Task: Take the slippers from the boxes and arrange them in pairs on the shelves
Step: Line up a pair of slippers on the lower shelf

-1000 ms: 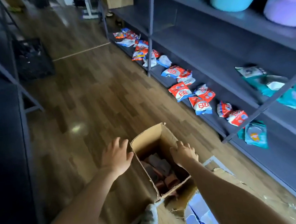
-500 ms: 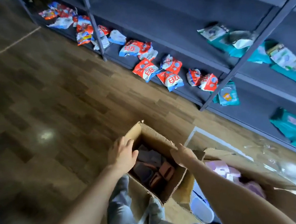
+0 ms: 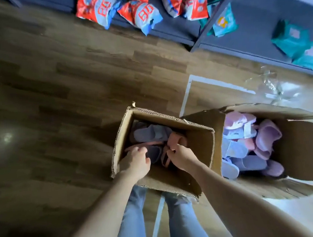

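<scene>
An open cardboard box (image 3: 202, 142) stands on the wood floor in front of my legs, holding grey and pink slippers. Both hands reach inside it. My right hand (image 3: 181, 157) grips a pink slipper (image 3: 175, 142). My left hand (image 3: 137, 161) has its fingers curled on another pink slipper (image 3: 135, 146) at the box's left side. A grey slipper (image 3: 149, 133) lies behind them. To the right a second open box (image 3: 303, 142) holds several purple, lilac and pink slippers (image 3: 266, 138).
A low dark shelf (image 3: 179, 28) runs along the top with red-and-blue packets (image 3: 141, 12) and teal packets (image 3: 293, 44) on it. Clear crumpled plastic (image 3: 279, 89) lies on the floor behind the right box. White tape lines (image 3: 186, 96) mark the floor.
My view tilted down onto the boxes. Both hands went from the box's rim down inside it and closed on pink slippers.
</scene>
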